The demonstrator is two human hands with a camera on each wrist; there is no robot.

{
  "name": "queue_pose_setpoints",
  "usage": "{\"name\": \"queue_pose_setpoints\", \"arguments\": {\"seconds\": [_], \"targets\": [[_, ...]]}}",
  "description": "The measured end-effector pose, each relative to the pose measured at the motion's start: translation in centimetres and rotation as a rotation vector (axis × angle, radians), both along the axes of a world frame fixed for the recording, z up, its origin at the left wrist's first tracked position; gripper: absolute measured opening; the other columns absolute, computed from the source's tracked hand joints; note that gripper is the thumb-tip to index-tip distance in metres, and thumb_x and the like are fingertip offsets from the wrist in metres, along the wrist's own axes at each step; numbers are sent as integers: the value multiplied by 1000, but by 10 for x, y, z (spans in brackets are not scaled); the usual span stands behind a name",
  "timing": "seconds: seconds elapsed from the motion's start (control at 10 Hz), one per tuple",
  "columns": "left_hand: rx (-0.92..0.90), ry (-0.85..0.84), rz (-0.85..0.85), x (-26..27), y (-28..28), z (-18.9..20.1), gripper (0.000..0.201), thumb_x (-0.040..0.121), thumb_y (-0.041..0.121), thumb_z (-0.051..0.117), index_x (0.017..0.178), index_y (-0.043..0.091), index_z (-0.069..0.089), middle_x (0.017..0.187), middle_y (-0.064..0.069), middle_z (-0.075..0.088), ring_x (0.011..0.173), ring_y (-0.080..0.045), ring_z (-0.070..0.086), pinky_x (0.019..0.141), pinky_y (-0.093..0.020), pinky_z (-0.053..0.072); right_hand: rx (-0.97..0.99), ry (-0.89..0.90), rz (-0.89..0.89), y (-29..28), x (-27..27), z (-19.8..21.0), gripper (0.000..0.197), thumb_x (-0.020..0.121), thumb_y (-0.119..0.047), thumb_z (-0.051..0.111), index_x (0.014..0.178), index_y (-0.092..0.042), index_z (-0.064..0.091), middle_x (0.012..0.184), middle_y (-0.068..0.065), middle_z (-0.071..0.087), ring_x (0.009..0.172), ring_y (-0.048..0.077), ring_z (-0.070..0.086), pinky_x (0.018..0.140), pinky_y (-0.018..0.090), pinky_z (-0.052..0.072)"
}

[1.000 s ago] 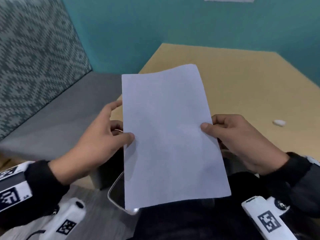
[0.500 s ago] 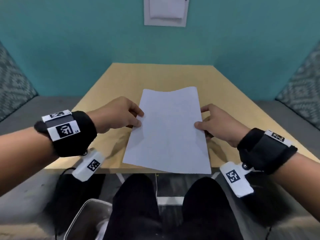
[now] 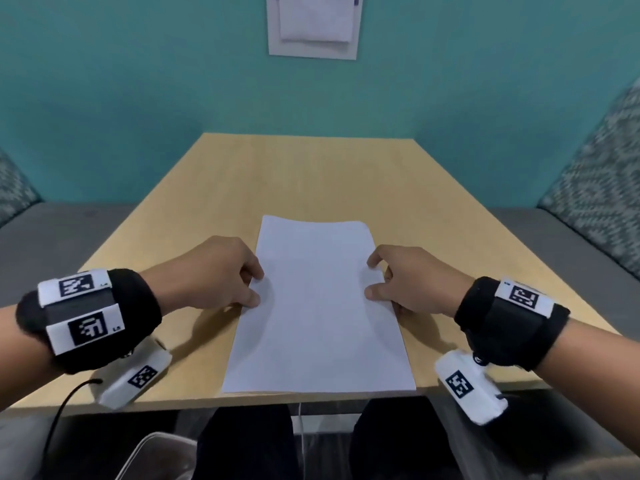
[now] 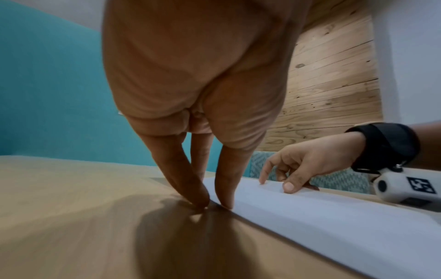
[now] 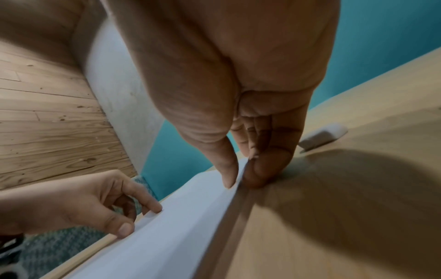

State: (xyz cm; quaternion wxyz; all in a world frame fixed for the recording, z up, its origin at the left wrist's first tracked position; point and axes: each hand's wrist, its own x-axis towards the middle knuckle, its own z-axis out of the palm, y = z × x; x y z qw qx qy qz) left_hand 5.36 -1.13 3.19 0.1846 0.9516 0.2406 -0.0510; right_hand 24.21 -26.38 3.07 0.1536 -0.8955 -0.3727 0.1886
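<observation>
A blank white sheet of paper (image 3: 318,306) lies lengthwise on the wooden table (image 3: 311,174), its near edge at the table's front edge. My left hand (image 3: 257,288) pinches the sheet's left edge; in the left wrist view the thumb (image 4: 224,196) sits on the paper (image 4: 334,217) and the fingers (image 4: 198,196) meet the edge from outside. My right hand (image 3: 370,278) pinches the right edge; the right wrist view shows its thumb on top and the fingers (image 5: 260,173) under the slightly lifted paper (image 5: 179,226).
A small white object (image 5: 322,136) lies on the table to the right of my right hand. Grey benches (image 3: 52,230) with patterned cushions (image 3: 595,202) flank the table. A white holder (image 3: 313,26) hangs on the teal wall. A bin (image 3: 156,455) stands by my knees.
Both hands held the sheet up in the air to the left, then brought it forward and down. It now lies on the table, still pinched at both side edges.
</observation>
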Motion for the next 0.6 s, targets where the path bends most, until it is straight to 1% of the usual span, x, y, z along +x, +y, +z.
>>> {"name": "queue_pose_setpoints", "arguments": {"seconds": [0.1, 0.2, 0.3, 0.4, 0.5, 0.6], "targets": [[51, 55, -52, 3, 2, 1, 46, 84, 40, 86, 126, 27, 75, 97, 16, 67, 84, -2, 65, 76, -25, 54, -68, -53, 60, 2, 4, 0, 46, 96, -46, 70, 137, -27, 58, 100, -12, 56, 93, 16, 60, 75, 28, 47], [153, 93, -120, 5, 4, 3, 33, 83, 48, 82, 112, 33, 78, 106, 16, 60, 89, -1, 61, 80, -27, 54, -106, -128, 107, 2, 7, 3, 45, 96, -53, 67, 136, -32, 61, 94, -19, 52, 95, 12, 56, 71, 21, 42], [192, 176, -164, 5, 7, 3, 31, 83, 56, 73, 106, 35, 76, 110, 20, 58, 91, -3, 60, 81, -30, 54, -122, -158, 145, 2, 7, 6, 41, 96, -56, 64, 133, -38, 60, 96, -17, 53, 92, 4, 54, 73, 21, 43], [201, 215, -191, 6, 14, 1, 45, 78, 71, 63, 109, 40, 72, 111, 26, 58, 95, -1, 61, 82, -30, 55, -185, -178, 173, 0, 10, 6, 41, 95, -65, 57, 131, -46, 54, 100, -18, 50, 95, 4, 56, 83, 27, 51], [227, 271, -203, 9, 22, 6, 68, 65, 90, 45, 114, 47, 68, 111, 28, 56, 101, 4, 56, 84, -26, 53, -292, -134, 203, 0, 14, 14, 58, 88, -78, 48, 139, -54, 34, 107, -26, 43, 101, 1, 57, 89, 30, 53], [71, 171, -154, 8, 32, 17, 64, 64, 102, 44, 110, 63, 65, 109, 37, 56, 90, 14, 57, 68, -16, 47, -394, -68, 227, 2, 24, 32, 84, 67, -100, 25, 143, -65, 19, 124, -38, 32, 97, -17, 54, 85, 10, 46]]}}
